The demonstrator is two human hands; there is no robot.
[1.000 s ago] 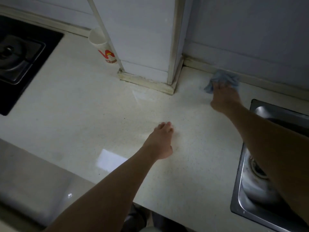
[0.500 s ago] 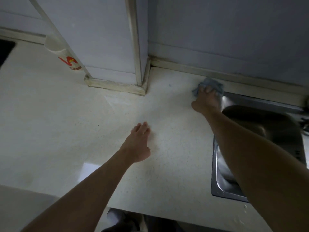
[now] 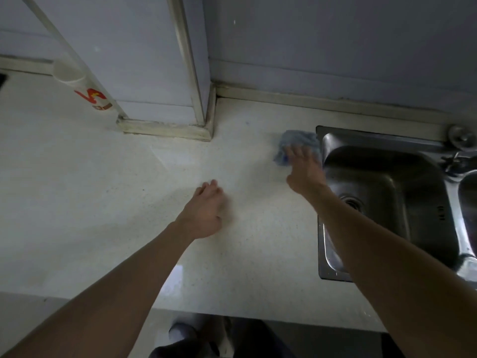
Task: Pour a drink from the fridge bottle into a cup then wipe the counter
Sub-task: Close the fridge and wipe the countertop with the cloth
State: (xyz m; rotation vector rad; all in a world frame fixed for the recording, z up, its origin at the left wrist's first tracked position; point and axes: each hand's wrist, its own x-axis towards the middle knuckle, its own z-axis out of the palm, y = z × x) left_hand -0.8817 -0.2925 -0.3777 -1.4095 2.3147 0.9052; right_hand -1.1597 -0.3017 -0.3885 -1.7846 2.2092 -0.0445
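A crumpled blue cloth point(image 3: 296, 140) lies on the pale speckled counter point(image 3: 108, 192) right beside the sink's left rim. My right hand point(image 3: 304, 169) presses flat on the cloth with its fingers spread. My left hand point(image 3: 206, 210) rests on the counter's middle with relaxed fingers and holds nothing. A white paper cup point(image 3: 80, 86) with a red logo stands at the back left against the wall, partly behind a slanted white pipe. No bottle is in view.
A steel sink point(image 3: 387, 192) fills the right side, with a tap fitting point(image 3: 462, 135) at its back rim. A boxed wall column point(image 3: 165, 125) juts onto the counter at the back. The counter's front edge runs along the bottom.
My right hand slid the cloth from the back wall toward me, down along the sink's left rim. The view panned right, and the stove left the frame. My left hand stayed put.
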